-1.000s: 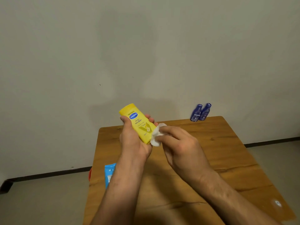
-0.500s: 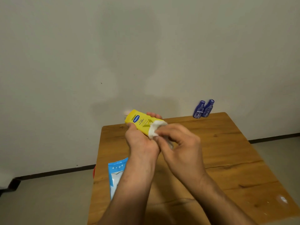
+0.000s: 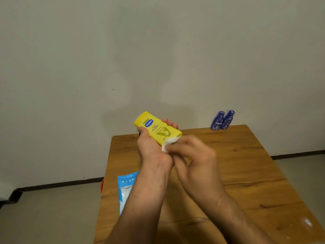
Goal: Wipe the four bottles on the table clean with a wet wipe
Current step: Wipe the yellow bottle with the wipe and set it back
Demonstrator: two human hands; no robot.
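Wipe (image 3: 168,145) lower on bottle (image 3: 157,129) than before

A: What's hard to see?
B: The right hand (image 3: 191,155) is blurry and covers most of the wipe (image 3: 168,144). The left arm (image 3: 140,199) hides part of the blue pack (image 3: 125,189).
A: And the red thing (image 3: 102,185)?
B: Mostly behind the tabletop (image 3: 246,164).

Brown wooden table (image 3: 246,164) with dark grain streaks, against plain off-white wall (image 3: 158,50). Blue-and-white soft plastic packet (image 3: 125,191) flat near table's left edge, partly hidden. Red rounded object (image 3: 102,186) just beyond that edge, mostly hidden. White smudge (image 3: 307,222) near right corner. Dark baseboard (image 3: 61,184), grey floor (image 3: 52,217).
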